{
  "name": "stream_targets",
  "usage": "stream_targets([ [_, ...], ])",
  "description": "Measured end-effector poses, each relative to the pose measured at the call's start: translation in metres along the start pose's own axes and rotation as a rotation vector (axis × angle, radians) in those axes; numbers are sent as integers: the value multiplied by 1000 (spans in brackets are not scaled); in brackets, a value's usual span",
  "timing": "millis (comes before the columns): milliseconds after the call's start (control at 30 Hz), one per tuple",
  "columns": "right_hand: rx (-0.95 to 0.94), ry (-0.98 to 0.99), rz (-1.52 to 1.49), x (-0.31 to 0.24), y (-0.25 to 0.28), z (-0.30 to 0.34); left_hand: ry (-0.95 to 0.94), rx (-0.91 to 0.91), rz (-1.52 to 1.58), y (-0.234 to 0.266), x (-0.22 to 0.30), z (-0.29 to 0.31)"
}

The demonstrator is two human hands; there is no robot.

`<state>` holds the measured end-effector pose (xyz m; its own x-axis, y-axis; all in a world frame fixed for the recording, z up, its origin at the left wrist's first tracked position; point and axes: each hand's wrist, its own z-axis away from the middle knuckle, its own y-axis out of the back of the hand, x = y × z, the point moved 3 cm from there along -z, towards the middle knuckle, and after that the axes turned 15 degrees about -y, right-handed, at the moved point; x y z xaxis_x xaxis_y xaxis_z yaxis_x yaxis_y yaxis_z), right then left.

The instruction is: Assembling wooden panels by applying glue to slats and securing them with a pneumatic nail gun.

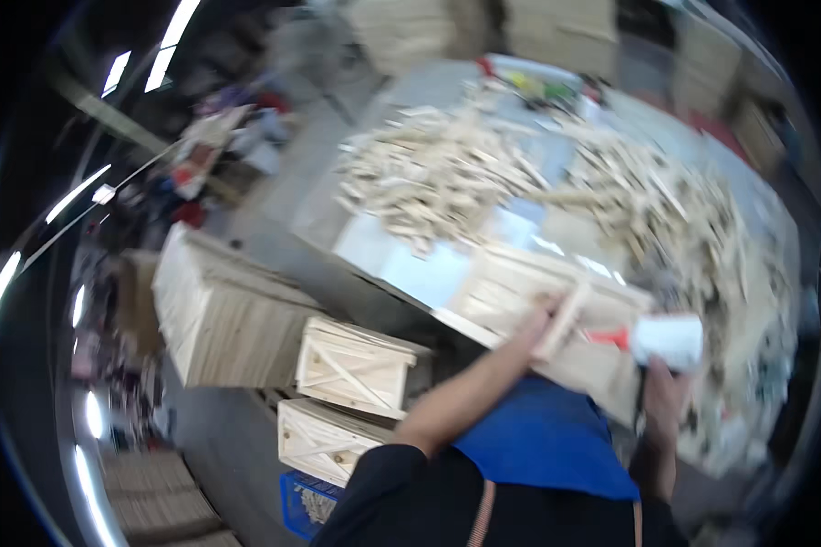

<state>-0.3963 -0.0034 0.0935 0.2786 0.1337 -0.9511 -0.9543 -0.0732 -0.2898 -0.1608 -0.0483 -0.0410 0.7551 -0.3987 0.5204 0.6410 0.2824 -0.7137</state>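
My right hand [668, 392] is closed round a white squeeze bottle [670, 339], tipped so that its red nozzle points left toward the wood. With my left hand [540, 319] I hold a narrow pale wooden strip [566, 319] slantwise. Under both hands lies a pale wooden panel [497, 292] with raised edges, near the table's front edge. The fingertips of the left hand are partly hidden and blurred. Whether the nozzle touches the wood, I cannot tell.
Loose wooden strips [438, 173] heap across the table [401, 264], with another heap [693, 219] at the right. Left of me stand stacked panels [246, 319], two piles of cross-braced panels [351, 369] and a blue crate [296, 506]. A blue apron [547, 438] covers my front.
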Motion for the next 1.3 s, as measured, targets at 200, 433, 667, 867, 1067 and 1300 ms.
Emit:
stream_targets([
  [200, 100, -60, 7, -22, -18, 22, 2, -230, 119, -34, 1, -9],
  [433, 135, -91, 62, -4, -18, 46, 134, -277, 145, -49, -32, -12],
  [667, 198, -65, 143, 6, -16, 49, 163, -300, 144, -59, -35, -10],
  [867, 190, -70, 124, 6, -21, 51, 182, -338, 151, -66, -30, -9],
  [1067, 257, -52, 210, 8, -14, 46, 139, -256, 125, -69, -29, -5],
  [1300, 164, -15, 303, 6, -17, 53, 211, -310, 154, -61, -34, -5],
])
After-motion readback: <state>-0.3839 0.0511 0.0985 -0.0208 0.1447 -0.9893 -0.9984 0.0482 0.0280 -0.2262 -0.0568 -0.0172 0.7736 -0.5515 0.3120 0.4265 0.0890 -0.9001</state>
